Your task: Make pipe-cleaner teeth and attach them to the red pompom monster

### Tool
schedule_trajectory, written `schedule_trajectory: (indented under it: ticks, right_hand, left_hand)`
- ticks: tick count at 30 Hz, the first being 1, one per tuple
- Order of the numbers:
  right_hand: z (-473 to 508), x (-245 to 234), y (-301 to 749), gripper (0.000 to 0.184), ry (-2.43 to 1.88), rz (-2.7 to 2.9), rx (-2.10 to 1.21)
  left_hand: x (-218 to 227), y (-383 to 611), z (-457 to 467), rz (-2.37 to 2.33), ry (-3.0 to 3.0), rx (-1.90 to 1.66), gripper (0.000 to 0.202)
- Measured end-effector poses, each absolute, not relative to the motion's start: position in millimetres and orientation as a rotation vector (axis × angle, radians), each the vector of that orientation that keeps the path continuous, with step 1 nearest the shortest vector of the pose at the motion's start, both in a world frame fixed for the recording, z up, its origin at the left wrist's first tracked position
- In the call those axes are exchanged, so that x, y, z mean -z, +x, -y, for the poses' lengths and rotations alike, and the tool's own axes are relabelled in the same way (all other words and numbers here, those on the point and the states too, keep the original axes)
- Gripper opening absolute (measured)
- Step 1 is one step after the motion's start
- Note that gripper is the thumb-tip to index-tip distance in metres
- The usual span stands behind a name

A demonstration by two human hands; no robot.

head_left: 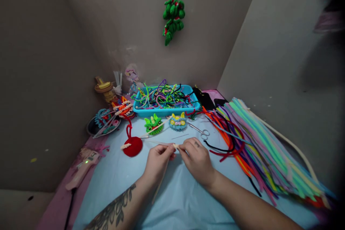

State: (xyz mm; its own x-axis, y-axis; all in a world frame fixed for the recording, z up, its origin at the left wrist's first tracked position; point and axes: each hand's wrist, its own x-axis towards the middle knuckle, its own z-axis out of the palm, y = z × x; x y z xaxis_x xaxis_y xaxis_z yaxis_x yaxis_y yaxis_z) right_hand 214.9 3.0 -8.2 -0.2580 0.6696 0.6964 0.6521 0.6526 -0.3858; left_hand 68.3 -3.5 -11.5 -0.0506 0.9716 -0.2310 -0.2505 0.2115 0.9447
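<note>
My left hand (161,154) and my right hand (195,158) meet over the blue cloth, fingertips pinching a cream pipe cleaner (176,146) between them. It looks coiled where the fingers meet, and a long straight end hangs down below my left hand. Left of my hands lies a red disc (134,146) with a red loop and a small cream coil on it. Beyond them sit a green pipe-cleaner creature head (153,125) and a blue one with yellow horns (178,122). Scissors (202,132) and a thin dark rod (180,136) lie just past my right hand.
A blue tray (167,112) full of pipe-cleaner scraps stands at the back. Long coloured pipe cleaners (266,151) spread along the right. A glue gun (83,170) and a metal bowl (104,125) are at left. A green ornament (174,14) hangs on the wall.
</note>
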Motion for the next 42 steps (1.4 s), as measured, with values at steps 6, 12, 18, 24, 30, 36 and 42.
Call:
schedule_trajectory:
  ticks: [6,12,18,24,30,36,42]
  right_hand:
    - [-3.1,10.2,214.9,0.016,-1.035,2.0,0.003]
    - [-5.0,11.5,214.2,0.012,-1.017,1.981,-0.073]
    - [-4.8,11.3,215.4,0.019,-0.961,1.967,-0.236]
    - [-5.8,12.9,216.5,0.007,-0.995,1.972,-0.282]
    - [-6.6,13.4,218.5,0.01,-0.998,2.037,-0.283]
    - [-6.5,13.7,218.8,0.01,-0.983,2.071,-0.228]
    - [-5.3,13.8,218.6,0.013,-0.982,2.116,-0.182]
  left_hand:
    - [11.3,69.8,4.7,-1.209,0.843,-1.196,0.032]
    - [8.6,68.0,4.6,-1.21,0.907,-1.218,0.03]
    - [10.7,63.8,4.3,-1.219,0.994,-1.244,0.027]
    - [6.2,65.2,4.6,-1.229,1.045,-1.247,0.024]
    - [5.2,63.0,2.4,-1.268,1.078,-1.194,0.022]
    - [8.0,62.5,0.1,-1.29,1.112,-1.17,0.015]
    - [6.0,62.5,-0.4,-1.299,1.138,-1.169,0.007]
